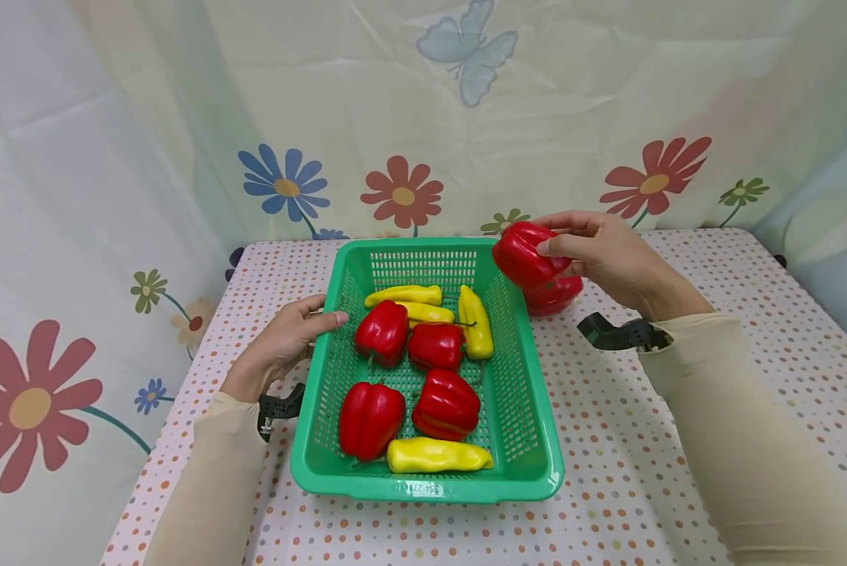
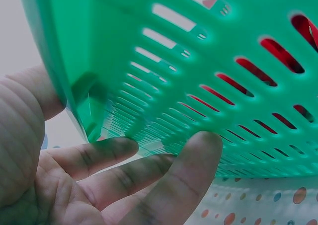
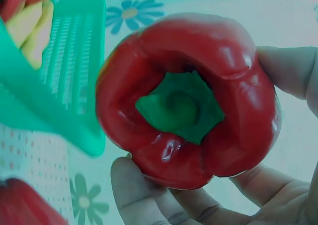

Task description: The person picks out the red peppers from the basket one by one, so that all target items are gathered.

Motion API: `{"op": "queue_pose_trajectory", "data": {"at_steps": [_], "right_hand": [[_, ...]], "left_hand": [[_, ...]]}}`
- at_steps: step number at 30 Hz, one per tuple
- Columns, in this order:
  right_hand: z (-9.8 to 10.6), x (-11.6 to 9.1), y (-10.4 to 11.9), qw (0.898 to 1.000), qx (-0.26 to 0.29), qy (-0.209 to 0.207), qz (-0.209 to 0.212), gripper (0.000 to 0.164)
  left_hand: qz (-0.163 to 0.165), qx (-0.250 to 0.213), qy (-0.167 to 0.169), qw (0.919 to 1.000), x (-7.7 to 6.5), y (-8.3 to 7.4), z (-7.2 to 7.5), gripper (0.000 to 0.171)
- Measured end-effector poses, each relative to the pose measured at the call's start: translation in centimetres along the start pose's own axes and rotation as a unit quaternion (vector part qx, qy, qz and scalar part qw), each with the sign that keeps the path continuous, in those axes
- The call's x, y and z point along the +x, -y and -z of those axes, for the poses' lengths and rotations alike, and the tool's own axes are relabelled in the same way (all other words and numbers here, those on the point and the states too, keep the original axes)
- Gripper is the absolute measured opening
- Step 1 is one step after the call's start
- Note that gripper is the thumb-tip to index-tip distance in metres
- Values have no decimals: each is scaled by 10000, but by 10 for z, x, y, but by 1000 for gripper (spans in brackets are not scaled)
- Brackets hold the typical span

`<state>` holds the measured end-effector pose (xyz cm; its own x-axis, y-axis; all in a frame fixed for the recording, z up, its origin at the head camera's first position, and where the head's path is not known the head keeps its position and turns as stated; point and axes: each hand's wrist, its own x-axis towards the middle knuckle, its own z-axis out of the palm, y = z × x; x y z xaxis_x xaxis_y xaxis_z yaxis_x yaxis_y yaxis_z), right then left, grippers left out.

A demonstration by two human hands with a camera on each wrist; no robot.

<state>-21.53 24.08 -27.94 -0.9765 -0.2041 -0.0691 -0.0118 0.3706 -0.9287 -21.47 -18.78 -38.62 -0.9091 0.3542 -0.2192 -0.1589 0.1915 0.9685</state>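
A red bell pepper [image 1: 522, 253] is held by my right hand [image 1: 607, 255] above the green basket's right rim, towards the far corner. In the right wrist view, thumb and fingers grip its sides and its green stem end [image 3: 181, 108] faces the camera. My left hand [image 1: 282, 342] holds the left side of the green plastic basket [image 1: 545, 424]; its thumb lies over the rim while the fingers touch the slotted outer wall [image 2: 114, 51]. Inside the basket lie several red bell peppers [image 1: 372, 420] and several long yellow peppers [image 1: 440, 456].
Another red bell pepper [image 1: 556, 296] rests on the table outside the basket's right wall, partly hidden beneath the held one. A dotted cloth [image 1: 607, 472] covers the table. Behind it hangs a flowered curtain [image 1: 558, 118], which also spans the left side.
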Motion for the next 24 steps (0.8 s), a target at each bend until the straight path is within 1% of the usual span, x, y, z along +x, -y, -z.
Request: {"op": "queue_pose_trajectory", "data": {"at_steps": [6,13,16,20,24], "right_hand": [[21,0,-20,9989,210,-403,-105,59],[37,3,-40,9961,399,-669,-407,53],[42,3,-48,9946,527,-743,-497,53],[49,3,-58,9924,582,-902,-605,59],[56,2,-68,9895,582,-1075,-771,74]], "left_hand": [[-22,15,14,10000,1,0,0,58],[-75,-61,49,9999,1,1,0,57],[-84,-48,57,9999,1,2,0,57],[-74,-55,58,9999,1,2,0,58],[-69,-69,60,9999,1,2,0,57]]}}
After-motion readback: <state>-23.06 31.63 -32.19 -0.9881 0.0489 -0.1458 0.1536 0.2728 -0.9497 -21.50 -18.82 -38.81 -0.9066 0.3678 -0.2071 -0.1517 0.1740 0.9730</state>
